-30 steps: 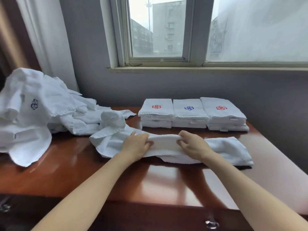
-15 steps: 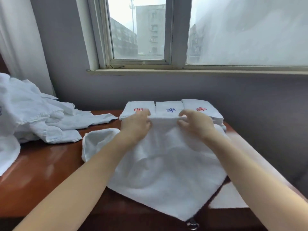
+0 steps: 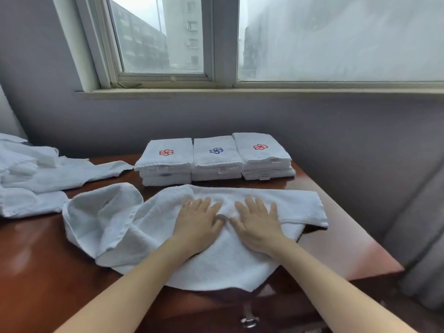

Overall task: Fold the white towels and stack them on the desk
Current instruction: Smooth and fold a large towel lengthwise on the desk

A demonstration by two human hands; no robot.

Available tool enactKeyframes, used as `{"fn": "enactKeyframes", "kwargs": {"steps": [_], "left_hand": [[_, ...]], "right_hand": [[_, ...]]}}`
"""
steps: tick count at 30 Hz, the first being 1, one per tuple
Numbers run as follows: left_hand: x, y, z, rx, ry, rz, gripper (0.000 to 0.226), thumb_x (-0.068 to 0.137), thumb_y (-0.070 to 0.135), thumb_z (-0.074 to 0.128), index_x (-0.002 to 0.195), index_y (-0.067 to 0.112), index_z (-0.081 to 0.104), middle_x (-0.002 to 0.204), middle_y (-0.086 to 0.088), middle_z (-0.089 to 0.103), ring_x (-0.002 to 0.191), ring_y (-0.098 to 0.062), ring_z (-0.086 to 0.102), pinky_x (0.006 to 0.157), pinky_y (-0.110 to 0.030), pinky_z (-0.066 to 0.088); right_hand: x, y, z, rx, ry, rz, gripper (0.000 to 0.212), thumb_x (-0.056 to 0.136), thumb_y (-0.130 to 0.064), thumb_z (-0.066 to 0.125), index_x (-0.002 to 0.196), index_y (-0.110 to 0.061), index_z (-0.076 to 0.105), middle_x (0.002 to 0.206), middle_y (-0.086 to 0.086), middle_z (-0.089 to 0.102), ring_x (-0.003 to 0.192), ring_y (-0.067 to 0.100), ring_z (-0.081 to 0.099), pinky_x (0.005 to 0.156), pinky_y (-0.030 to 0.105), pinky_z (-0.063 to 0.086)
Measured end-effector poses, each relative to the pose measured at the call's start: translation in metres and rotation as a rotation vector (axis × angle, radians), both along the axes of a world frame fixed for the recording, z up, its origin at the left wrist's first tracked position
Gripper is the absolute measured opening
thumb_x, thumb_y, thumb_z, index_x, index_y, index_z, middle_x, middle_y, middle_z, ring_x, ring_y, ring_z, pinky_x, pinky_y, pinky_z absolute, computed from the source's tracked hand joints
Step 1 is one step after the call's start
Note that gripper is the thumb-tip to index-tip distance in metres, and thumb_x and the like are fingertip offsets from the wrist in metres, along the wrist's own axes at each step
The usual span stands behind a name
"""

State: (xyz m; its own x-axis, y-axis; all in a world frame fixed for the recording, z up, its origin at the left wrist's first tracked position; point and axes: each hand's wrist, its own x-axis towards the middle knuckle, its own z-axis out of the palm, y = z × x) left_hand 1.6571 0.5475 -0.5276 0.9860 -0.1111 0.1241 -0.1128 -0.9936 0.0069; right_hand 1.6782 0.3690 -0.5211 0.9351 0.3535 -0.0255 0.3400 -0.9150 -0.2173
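Head view: the left hand (image 3: 197, 222) and right hand (image 3: 258, 223) lie flat, fingers straight, on the towel (image 3: 216, 258), gripping nothing, probably to smooth it for folding. The towel lies on the desk (image 3: 43, 272) just in front of three folded stacks (image 3: 216, 159). Unfolded towels (image 3: 36, 179) lie left of the stacks; its bunched left end (image 3: 103, 212) needs straightening.

no legible text, small tags (image 3: 222, 170) on folded towels (image 3: 216, 157) unreadable

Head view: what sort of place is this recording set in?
Probably a hotel or guesthouse room: three stacks of folded white towels with embroidered logos, a polished wooden desk, and a window facing tall buildings.
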Motion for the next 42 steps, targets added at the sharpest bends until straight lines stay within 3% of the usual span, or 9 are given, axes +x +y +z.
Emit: {"fn": "enactKeyframes", "kwargs": {"steps": [5,9,16,18,20,25,30,35,42], "left_hand": [[0.009,-0.011,0.014,0.085,-0.032,0.010,0.064,0.090,0.070,0.026,0.142,0.037,0.043,0.137,0.001,0.050,0.124,-0.026,0.043,0.101,-0.042,0.035],[0.011,-0.030,0.028,0.022,-0.005,0.008,0.071,0.086,0.079,0.021,0.128,0.036,0.058,0.120,0.001,0.055,0.116,-0.023,0.047,0.091,-0.039,0.040],[0.006,-0.053,0.050,-0.325,0.103,-0.053,0.041,0.099,0.055,0.034,0.112,0.034,0.067,0.127,0.006,0.062,0.119,-0.017,0.055,0.090,-0.036,0.046],[-0.001,-0.035,0.063,-0.381,0.081,-0.060,0.035,0.098,0.049,0.043,0.125,0.036,0.062,0.130,0.013,0.061,0.121,-0.009,0.055,0.097,-0.034,0.045],[-0.004,-0.015,0.077,-0.398,0.054,-0.037,0.033,0.097,0.046,0.046,0.125,0.037,0.061,0.126,0.016,0.063,0.116,-0.007,0.057,0.097,-0.033,0.046],[-0.032,0.076,0.097,-0.331,0.052,0.228,0.030,0.098,0.042,0.040,0.104,0.027,0.066,0.102,0.011,0.069,0.094,-0.013,0.062,0.079,-0.034,0.048],[-0.065,0.134,0.080,-0.353,0.066,0.383,0.050,0.099,0.058,0.024,0.074,0.027,0.055,0.081,0.010,0.061,0.077,-0.007,0.056,0.062,-0.032,0.037],[-0.098,0.157,0.060,-0.476,0.094,0.332,0.057,0.084,0.076,0.026,0.066,0.022,0.038,0.067,0.010,0.045,0.062,-0.011,0.042,0.063,-0.033,0.033],[-0.113,0.187,0.079,-0.661,-0.056,0.364,0.038,0.091,0.060,0.050,0.078,0.024,0.052,0.076,0.010,0.058,0.066,-0.007,0.053,0.059,-0.030,0.037]], "right_hand": [[0.030,-0.033,0.002,0.007,-0.043,0.165,0.054,0.103,-0.051,0.020,0.154,-0.035,0.021,0.165,-0.004,0.008,0.151,0.015,0.001,0.121,0.046,-0.007],[0.049,-0.063,0.002,0.084,-0.048,0.239,0.046,0.106,-0.042,0.023,0.150,-0.037,0.033,0.162,-0.011,0.019,0.149,0.005,0.007,0.121,0.036,-0.004],[0.063,-0.097,0.012,0.279,-0.008,0.082,0.034,0.100,-0.023,0.039,0.125,-0.030,0.061,0.146,-0.009,0.049,0.131,0.004,0.039,0.116,0.031,0.020],[0.060,-0.084,0.020,0.271,-0.014,-0.010,0.026,0.096,-0.025,0.045,0.110,-0.031,0.065,0.133,-0.009,0.059,0.116,0.010,0.051,0.100,0.034,0.039],[0.047,-0.065,0.030,0.321,-0.077,-0.013,0.022,0.092,-0.029,0.051,0.109,-0.033,0.066,0.121,-0.014,0.062,0.100,0.008,0.053,0.083,0.030,0.041],[-0.007,0.043,0.055,0.565,-0.044,0.283,0.028,0.089,-0.032,0.060,0.116,-0.033,0.066,0.108,-0.019,0.067,0.102,0.002,0.060,0.088,0.030,0.050],[-0.035,0.117,0.062,0.364,0.096,0.309,0.052,0.080,-0.066,0.059,0.115,-0.028,0.061,0.100,-0.013,0.065,0.095,0.012,0.062,0.079,0.033,0.050],[-0.030,0.142,0.061,0.212,0.047,0.298,0.015,0.074,-0.029,0.063,0.068,-0.019,0.055,0.072,-0.004,0.058,0.075,0.022,0.058,0.053,0.027,0.035],[-0.013,0.186,0.109,0.300,-0.148,0.325,0.003,0.090,-0.027,0.049,0.088,-0.025,0.050,0.087,-0.005,0.057,0.081,0.022,0.053,0.063,0.031,0.036]]}}
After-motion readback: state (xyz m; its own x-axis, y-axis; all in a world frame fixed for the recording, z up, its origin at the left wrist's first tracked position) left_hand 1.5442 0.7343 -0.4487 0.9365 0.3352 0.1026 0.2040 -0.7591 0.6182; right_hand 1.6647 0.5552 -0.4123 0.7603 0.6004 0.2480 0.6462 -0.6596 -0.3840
